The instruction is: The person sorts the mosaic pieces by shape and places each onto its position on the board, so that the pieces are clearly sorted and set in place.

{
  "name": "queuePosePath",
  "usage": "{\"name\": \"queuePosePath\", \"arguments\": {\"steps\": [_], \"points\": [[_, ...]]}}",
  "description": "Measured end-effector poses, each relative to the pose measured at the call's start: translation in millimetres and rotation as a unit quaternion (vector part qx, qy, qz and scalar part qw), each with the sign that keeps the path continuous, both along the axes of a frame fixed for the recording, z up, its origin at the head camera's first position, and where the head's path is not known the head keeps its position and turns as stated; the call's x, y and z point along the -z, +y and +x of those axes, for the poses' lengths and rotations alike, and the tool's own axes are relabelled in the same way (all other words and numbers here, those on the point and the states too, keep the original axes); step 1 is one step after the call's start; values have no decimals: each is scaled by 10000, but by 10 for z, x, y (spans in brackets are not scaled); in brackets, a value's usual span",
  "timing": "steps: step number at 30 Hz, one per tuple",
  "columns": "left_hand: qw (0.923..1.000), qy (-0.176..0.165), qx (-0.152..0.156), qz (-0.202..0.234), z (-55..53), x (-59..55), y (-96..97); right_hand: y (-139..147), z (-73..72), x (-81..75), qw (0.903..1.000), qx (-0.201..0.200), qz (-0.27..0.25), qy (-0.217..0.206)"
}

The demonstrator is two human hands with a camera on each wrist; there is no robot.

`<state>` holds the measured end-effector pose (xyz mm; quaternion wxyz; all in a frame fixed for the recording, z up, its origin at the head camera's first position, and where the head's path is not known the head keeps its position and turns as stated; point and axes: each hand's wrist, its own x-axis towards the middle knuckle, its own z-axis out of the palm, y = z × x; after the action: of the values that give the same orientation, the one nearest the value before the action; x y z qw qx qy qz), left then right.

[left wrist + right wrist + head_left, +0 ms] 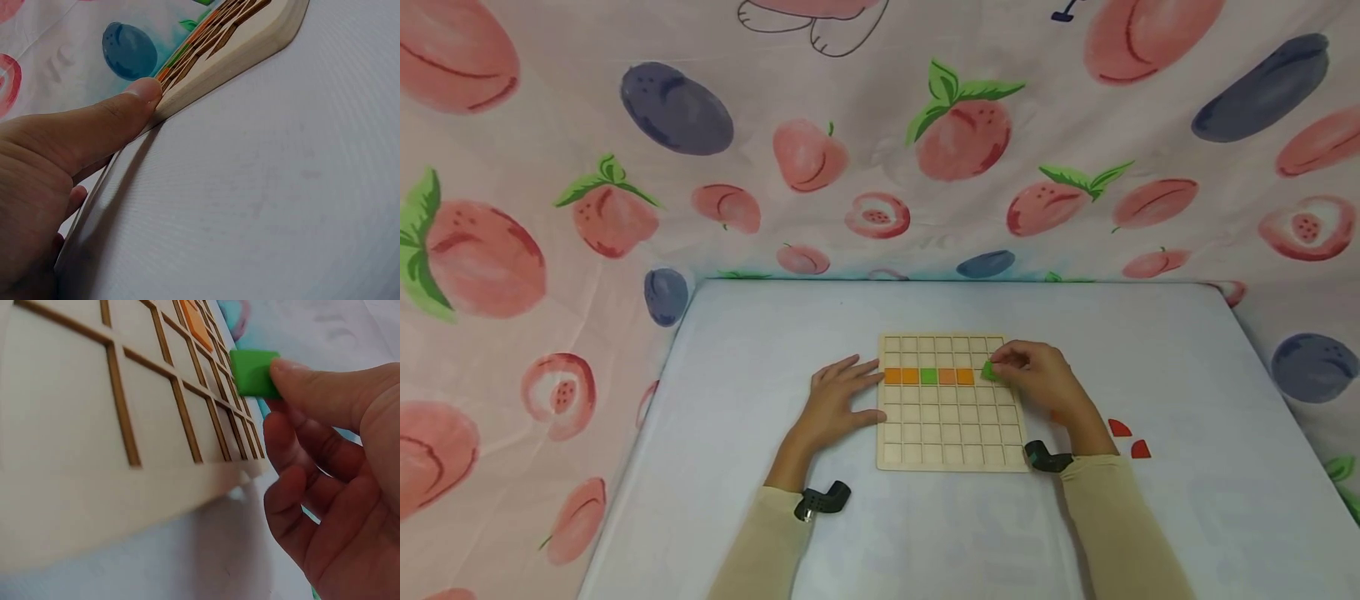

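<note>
The head camera looks forward and down from well above the white table [737, 333], taking in the left-wrist camera [824, 497] and right-wrist camera [1047, 457] low in the frame, with fruit-print cloth [827, 87] across the top. The left-wrist view is close, low and tilted: left hand [53, 165] at left, wooden grid board [240, 53] at upper centre. The right-wrist view looks closely across the board, right hand [347, 515] at right. All three share the board; head and right-wrist share the green square tile [253, 374].
</note>
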<state>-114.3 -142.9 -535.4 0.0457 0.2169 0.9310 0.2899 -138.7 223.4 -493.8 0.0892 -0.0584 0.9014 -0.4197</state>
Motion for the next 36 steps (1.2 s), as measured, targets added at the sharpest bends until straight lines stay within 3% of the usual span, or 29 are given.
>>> {"name": "queuePosePath", "arguments": {"steps": [16, 27, 36], "points": [[10000, -27, -30, -42, -6, 4, -5, -117, -90, 134, 10000, -73, -10, -20], [10000, -31, -27, -36, -9, 5, -10, 2, -111, 219, 9946, 130, -810, -642], [10000, -39, -6, 20, -8, 4, -1, 3, -130, 251, 9936, 201, -774, -797]]}}
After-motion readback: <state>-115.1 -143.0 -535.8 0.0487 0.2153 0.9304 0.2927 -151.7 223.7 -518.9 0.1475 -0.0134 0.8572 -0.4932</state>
